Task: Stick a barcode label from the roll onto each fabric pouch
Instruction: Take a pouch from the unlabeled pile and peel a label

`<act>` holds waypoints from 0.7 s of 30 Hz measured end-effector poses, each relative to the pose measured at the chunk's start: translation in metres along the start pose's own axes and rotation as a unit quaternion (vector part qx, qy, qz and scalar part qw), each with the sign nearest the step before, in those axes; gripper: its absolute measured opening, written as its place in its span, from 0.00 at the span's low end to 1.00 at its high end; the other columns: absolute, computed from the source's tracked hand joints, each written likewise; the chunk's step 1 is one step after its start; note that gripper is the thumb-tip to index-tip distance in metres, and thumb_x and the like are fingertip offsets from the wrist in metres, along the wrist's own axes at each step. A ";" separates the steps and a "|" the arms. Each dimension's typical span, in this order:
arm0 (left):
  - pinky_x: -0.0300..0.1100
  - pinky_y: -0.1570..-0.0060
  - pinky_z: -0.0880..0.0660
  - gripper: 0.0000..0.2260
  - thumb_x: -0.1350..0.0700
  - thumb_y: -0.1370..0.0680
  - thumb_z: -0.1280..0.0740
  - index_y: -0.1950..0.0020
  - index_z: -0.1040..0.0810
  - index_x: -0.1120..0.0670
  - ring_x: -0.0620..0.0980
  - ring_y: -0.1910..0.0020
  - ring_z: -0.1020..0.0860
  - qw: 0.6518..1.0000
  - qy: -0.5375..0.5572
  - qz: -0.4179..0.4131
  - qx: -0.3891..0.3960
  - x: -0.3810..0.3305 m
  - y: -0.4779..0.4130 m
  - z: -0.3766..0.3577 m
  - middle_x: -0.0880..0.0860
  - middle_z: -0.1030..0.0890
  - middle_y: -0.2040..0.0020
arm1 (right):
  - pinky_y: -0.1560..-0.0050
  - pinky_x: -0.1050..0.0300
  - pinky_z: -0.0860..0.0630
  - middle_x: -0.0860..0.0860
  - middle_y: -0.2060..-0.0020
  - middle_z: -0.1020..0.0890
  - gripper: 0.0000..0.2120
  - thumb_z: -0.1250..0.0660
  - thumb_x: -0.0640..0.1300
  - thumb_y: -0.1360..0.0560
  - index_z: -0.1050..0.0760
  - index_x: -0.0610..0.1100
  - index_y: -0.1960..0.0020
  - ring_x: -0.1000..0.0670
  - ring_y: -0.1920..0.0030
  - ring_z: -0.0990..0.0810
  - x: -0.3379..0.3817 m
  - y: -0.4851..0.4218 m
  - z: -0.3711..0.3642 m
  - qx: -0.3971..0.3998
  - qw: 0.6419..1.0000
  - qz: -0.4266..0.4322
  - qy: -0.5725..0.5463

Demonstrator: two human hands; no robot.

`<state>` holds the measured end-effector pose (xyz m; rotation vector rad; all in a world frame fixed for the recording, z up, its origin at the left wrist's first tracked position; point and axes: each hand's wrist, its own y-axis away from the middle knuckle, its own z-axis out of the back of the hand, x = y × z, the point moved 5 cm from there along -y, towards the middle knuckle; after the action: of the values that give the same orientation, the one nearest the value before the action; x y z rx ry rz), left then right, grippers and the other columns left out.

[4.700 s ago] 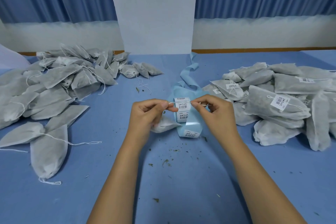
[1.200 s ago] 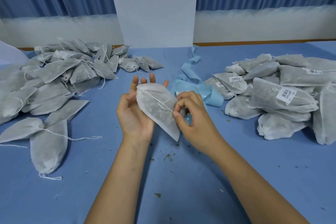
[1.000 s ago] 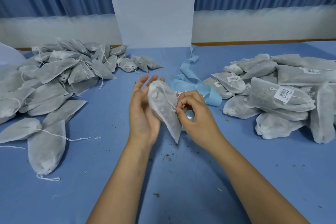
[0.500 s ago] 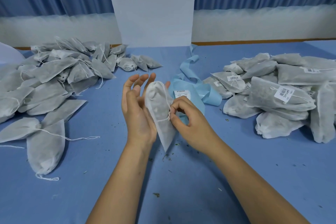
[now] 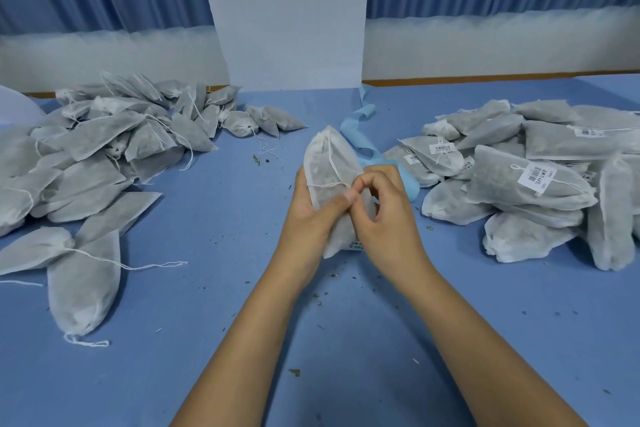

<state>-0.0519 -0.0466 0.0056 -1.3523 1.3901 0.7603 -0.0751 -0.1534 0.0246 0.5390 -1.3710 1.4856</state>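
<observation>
Fabric pouch (image 5: 320,166): turned more upright than half a second earlier, long axis pointed away from the wrists.
Left hand (image 5: 308,215): closed round the pouch, thumb laid across its front.
Right hand (image 5: 388,222): drawstring (image 5: 333,163) pinched just beside the left thumb.

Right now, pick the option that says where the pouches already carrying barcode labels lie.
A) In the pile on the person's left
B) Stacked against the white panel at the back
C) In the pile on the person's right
C: white barcode labels show on pouches in the right pile, while no label shows in the left pile.
</observation>
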 end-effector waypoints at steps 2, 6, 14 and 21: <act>0.43 0.50 0.21 0.17 0.62 0.20 0.35 0.32 0.29 0.59 0.56 0.43 0.19 0.999 -0.004 -0.013 -0.045 -0.001 -0.002 0.004 0.60 0.19 0.40 | 0.46 0.70 0.34 0.48 0.47 0.30 0.06 0.35 0.35 0.24 0.28 0.44 0.57 0.58 0.47 0.28 0.001 0.001 -0.003 0.016 1.000 0.013 0.015; 0.45 0.48 0.20 0.14 0.61 0.19 0.39 0.33 0.28 0.61 0.57 0.44 0.19 0.996 0.008 -0.025 -0.089 -0.004 -0.004 0.012 0.62 0.19 0.41 | 0.43 0.71 0.38 0.51 0.44 0.32 0.06 0.33 0.34 0.26 0.27 0.42 0.58 0.54 0.43 0.34 0.008 0.007 -0.015 0.071 0.989 0.086 0.097; 0.31 0.43 0.27 0.32 0.63 0.24 0.32 0.31 0.41 0.34 0.45 0.38 0.25 0.932 -0.168 -0.177 -0.268 -0.033 -0.001 0.052 0.50 0.28 0.34 | 0.68 0.65 0.38 0.53 0.70 0.29 0.21 0.24 0.55 0.34 0.30 0.42 0.67 0.57 0.69 0.33 -0.029 -0.020 0.055 0.051 0.967 -0.140 0.206; 0.29 0.40 0.36 0.15 0.69 0.26 0.40 0.59 0.21 0.51 0.42 0.35 0.32 0.875 -0.375 -0.292 -0.094 -0.026 -0.007 0.028 0.52 0.33 0.40 | 0.59 0.62 0.32 0.49 0.66 0.18 0.05 0.23 0.44 0.32 0.18 0.44 0.63 0.56 0.64 0.26 -0.048 -0.009 0.029 0.247 0.941 -0.199 0.119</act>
<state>-0.0427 -0.0135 0.0228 -1.3108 0.2710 0.8760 -0.0567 -0.1993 -0.0039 0.8633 -0.6426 1.4924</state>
